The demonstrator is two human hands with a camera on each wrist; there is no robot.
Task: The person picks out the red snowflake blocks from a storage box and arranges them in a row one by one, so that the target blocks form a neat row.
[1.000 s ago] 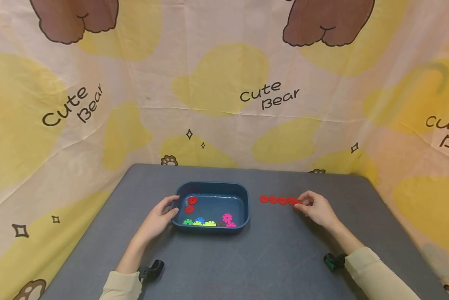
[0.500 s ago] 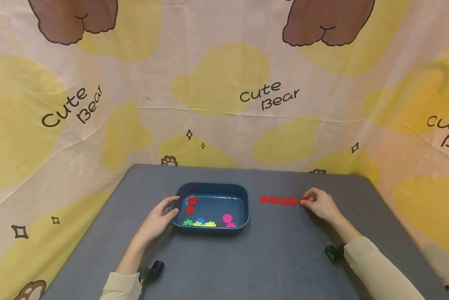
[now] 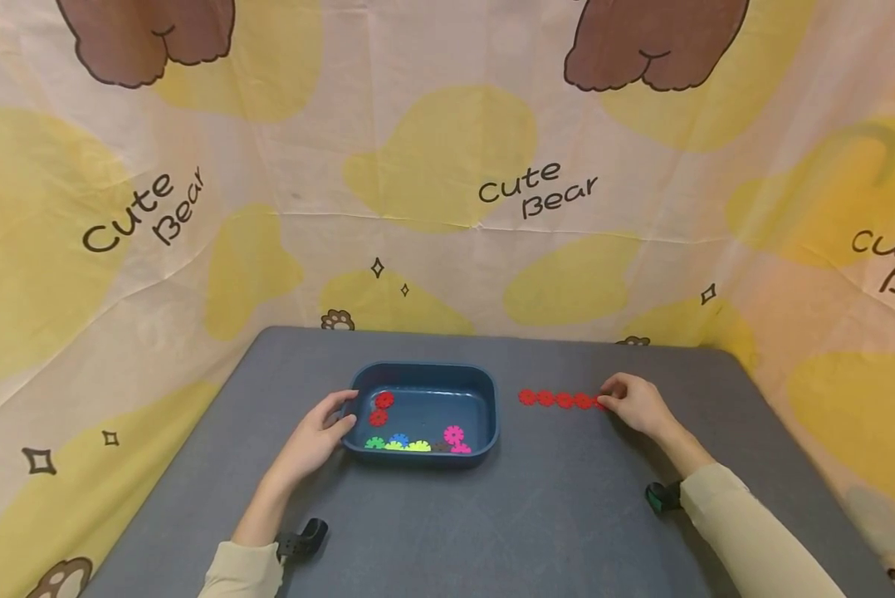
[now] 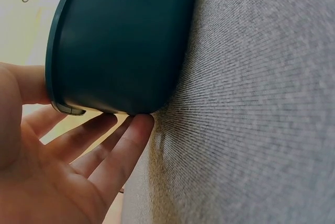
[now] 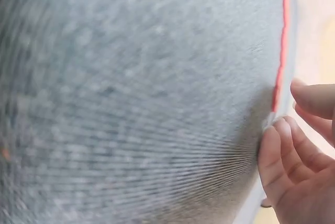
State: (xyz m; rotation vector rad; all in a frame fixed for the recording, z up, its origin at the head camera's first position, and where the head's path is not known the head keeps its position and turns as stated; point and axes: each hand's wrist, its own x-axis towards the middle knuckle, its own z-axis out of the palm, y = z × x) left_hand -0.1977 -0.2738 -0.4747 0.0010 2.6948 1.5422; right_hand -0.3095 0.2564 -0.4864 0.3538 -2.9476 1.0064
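Observation:
My left hand [image 3: 317,432] holds the left end of a dark blue plastic tray [image 3: 421,459]. In the left wrist view, its thumb is at the rim and several fingers touch the outer wall. Inside the tray are two red notched building discs [image 3: 379,418], plus green, blue, yellow-green, brownish and pink discs [image 3: 453,434]. A row of red notched discs [image 3: 564,400] lies flat on the table to the tray's right. At the row's right end is my right hand [image 3: 637,405], its fingertips touching the last disc. The right wrist view has its thumb and fingers apart beside the row's edge.
The grey tabletop [image 3: 447,531] extends around the tray and the row. Behind and at the sides hangs a cream and yellow cloth printed with bears [image 3: 432,166]. Each wrist wears a dark band [image 3: 303,540].
The last red disc, held at the row's right end, was moved away a little, then slid left against the row. My left hand and the tray stayed still.

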